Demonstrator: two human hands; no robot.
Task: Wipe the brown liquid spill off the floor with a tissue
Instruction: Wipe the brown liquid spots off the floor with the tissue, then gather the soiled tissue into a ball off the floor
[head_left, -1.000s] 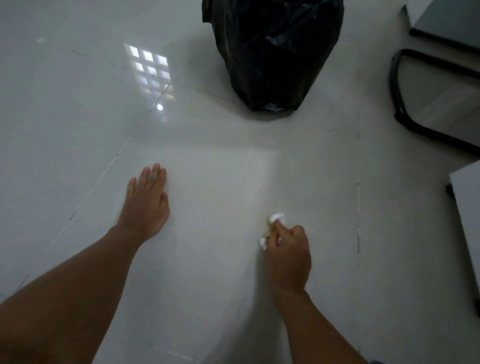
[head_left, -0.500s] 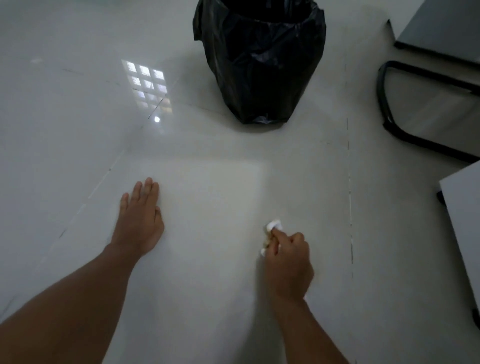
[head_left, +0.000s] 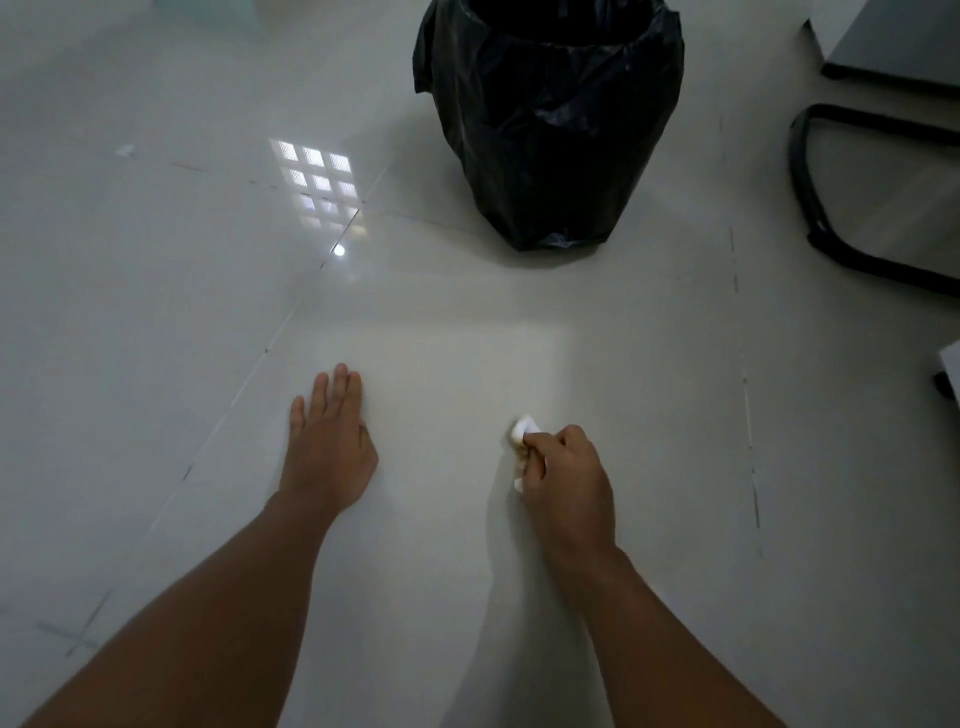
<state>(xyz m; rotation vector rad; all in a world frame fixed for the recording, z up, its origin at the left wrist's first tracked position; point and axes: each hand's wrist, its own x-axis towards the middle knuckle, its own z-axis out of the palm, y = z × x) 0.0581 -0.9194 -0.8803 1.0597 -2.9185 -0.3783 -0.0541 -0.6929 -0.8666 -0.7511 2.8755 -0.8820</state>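
Note:
My right hand grips a crumpled white tissue with a brownish stain, held against the pale tiled floor. Most of the tissue is hidden under my curled fingers. My left hand rests flat on the floor to the left, fingers straight and together. I see no brown liquid on the tiles around the tissue.
A bin lined with a black bag stands ahead, a little beyond my hands. A black tubular chair base sits at the right, with grey furniture behind it and a white furniture corner at the right edge.
The view has tilted up, so more of the bin shows and both hands sit lower in frame. My right hand with the tissue has shifted slightly on the floor; my left hand stays planted.

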